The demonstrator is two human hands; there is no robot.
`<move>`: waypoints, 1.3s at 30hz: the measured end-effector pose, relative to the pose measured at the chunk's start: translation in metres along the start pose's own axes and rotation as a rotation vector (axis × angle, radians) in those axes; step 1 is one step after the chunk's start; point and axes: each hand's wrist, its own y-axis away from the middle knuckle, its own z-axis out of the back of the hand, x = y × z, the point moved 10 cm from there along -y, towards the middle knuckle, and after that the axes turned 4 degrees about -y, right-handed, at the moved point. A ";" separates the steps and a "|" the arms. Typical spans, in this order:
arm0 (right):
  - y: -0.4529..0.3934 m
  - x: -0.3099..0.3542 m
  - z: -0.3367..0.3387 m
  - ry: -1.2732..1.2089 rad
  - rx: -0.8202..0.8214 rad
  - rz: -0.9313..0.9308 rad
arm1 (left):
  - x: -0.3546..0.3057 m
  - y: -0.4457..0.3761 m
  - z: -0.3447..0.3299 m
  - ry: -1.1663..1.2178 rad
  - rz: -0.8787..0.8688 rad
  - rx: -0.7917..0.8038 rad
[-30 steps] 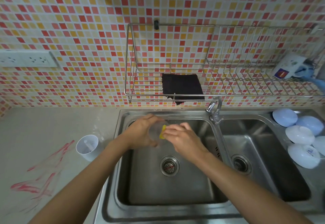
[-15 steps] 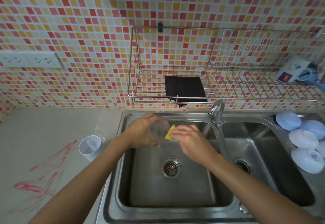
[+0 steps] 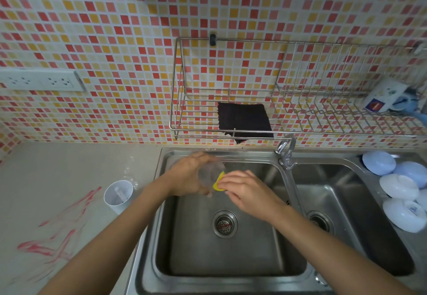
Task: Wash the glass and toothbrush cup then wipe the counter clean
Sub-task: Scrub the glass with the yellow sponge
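Over the left basin of the steel sink, my left hand grips a clear glass, tilted with its mouth toward the right. My right hand pinches a yellow sponge and presses it against the glass's rim. The white toothbrush cup stands upright on the grey counter, left of the sink. Red smears streak the counter in front of the cup.
A tap rises between the two basins. A dark cloth lies in the wire wall rack above the sink. Several upturned white and blue bowls sit right of the right basin. A socket strip is on the tiled wall.
My right hand has shifted the sponge slightly along the glass's rim. Both hands stay over the left basin; the view has tilted a little upward.
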 end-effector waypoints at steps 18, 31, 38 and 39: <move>0.009 -0.005 -0.001 0.005 -0.023 -0.035 | 0.003 0.011 -0.012 0.146 0.043 -0.053; 0.001 0.002 0.006 0.011 -0.021 0.048 | 0.012 0.016 -0.013 0.279 0.120 0.005; -0.013 0.004 0.006 -0.234 0.028 -0.090 | 0.004 0.014 -0.002 0.149 0.046 -0.108; -0.014 0.002 0.002 -0.283 0.074 -0.108 | 0.002 0.013 -0.002 0.122 0.025 -0.101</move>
